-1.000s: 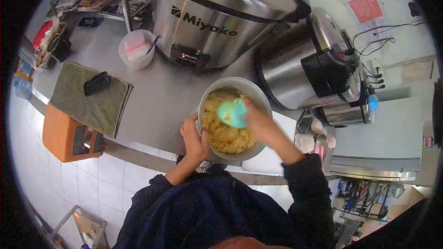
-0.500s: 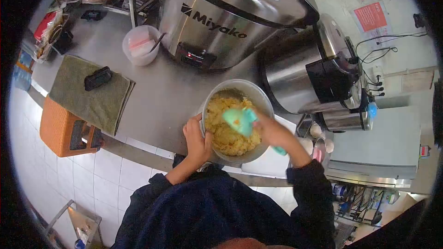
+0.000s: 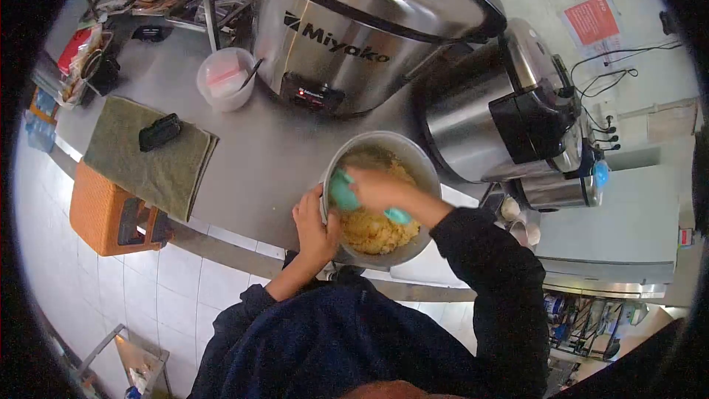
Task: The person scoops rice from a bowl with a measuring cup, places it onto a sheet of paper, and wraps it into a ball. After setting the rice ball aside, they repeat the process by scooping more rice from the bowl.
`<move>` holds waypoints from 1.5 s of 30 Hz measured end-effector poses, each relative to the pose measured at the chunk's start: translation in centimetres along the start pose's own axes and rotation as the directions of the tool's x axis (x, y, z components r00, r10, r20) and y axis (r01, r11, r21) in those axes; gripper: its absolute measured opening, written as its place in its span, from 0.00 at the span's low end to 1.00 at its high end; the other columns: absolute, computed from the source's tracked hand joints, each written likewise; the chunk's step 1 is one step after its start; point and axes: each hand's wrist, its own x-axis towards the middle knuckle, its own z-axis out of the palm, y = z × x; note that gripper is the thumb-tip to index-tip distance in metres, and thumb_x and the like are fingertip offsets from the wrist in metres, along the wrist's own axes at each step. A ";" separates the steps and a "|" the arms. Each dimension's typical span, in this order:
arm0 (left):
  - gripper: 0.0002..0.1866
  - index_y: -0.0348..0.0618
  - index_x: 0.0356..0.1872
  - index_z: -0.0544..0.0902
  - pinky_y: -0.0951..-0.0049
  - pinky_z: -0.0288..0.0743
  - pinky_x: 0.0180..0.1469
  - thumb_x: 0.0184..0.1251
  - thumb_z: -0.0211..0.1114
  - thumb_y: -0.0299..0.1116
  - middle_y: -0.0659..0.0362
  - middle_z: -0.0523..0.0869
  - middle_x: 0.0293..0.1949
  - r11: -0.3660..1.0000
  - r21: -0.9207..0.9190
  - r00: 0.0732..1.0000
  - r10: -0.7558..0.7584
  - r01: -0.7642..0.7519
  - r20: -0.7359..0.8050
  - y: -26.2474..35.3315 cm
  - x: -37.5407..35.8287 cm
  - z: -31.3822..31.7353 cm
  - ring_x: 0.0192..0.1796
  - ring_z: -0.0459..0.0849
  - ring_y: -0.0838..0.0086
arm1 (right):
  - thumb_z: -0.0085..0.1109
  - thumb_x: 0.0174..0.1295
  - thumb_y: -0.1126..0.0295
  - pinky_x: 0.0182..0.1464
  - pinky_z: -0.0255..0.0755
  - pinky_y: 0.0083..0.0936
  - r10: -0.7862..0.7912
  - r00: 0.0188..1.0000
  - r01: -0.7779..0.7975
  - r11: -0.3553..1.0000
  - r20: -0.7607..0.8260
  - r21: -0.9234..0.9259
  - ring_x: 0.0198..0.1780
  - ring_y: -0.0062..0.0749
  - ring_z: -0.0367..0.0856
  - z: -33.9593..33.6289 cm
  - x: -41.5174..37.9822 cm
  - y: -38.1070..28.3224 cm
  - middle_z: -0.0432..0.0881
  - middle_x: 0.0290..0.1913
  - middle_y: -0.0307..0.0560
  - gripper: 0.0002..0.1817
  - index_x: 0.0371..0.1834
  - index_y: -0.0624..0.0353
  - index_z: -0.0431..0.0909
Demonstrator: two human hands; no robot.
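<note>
A round metal bowl point(image 3: 410, 154) of yellow rice point(image 3: 377, 229) sits at the front edge of the steel counter point(image 3: 258, 155). My left hand point(image 3: 314, 225) grips the bowl's left rim. My right hand point(image 3: 377, 188) reaches across the bowl and holds a turquoise rice paddle point(image 3: 343, 191), whose blade is pressed against the bowl's left inner side; the handle end point(image 3: 399, 216) sticks out below my wrist.
A large Miyako rice cooker point(image 3: 354, 22) stands behind the bowl, a second steel cooker point(image 3: 502, 111) to its right. A white tub point(image 3: 225, 77) and a green towel point(image 3: 148, 159) with a black object lie at the left. An orange crate point(image 3: 107, 210) stands below.
My right hand has swung the paddle from the bowl's middle-right over to its left side, my forearm now crossing the bowl. My left hand stays on the rim.
</note>
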 end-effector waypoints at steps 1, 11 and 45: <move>0.24 0.37 0.51 0.65 0.61 0.53 0.52 0.47 0.51 0.26 0.49 0.71 0.43 1.000 0.015 1.000 0.017 -0.017 -0.010 0.0 -0.2 -0.1 0.48 0.68 0.58 | 0.41 0.58 0.68 0.31 0.71 0.39 -0.070 0.997 0.065 0.986 -0.028 -0.150 0.25 0.46 0.78 0.5 -1.8 -1.2 0.76 0.33 0.63 0.26 0.62 0.59 0.54; 0.23 0.37 0.51 0.66 0.61 0.52 0.53 0.49 0.49 0.26 0.48 0.72 0.42 1.000 -0.013 1.000 -0.002 0.002 -0.006 0.1 -0.4 -0.5 0.48 0.68 0.58 | 0.43 0.51 0.77 0.34 0.72 0.41 0.014 0.979 -0.089 0.926 -0.201 -0.367 0.29 0.52 0.77 1.8 -14.2 -2.0 0.75 0.29 0.61 0.39 0.67 0.43 0.40; 0.15 0.34 0.49 0.72 0.73 0.68 0.48 0.61 0.51 0.27 0.50 0.75 0.50 0.901 -0.426 0.969 0.027 0.082 0.245 -4.1 8.5 -0.4 0.47 0.76 0.69 | 0.46 0.50 0.75 0.40 0.70 0.41 0.381 0.714 -0.232 0.920 -0.587 0.315 0.36 0.57 0.75 -1.1 -18.6 0.6 0.75 0.32 0.67 0.31 0.60 0.66 0.51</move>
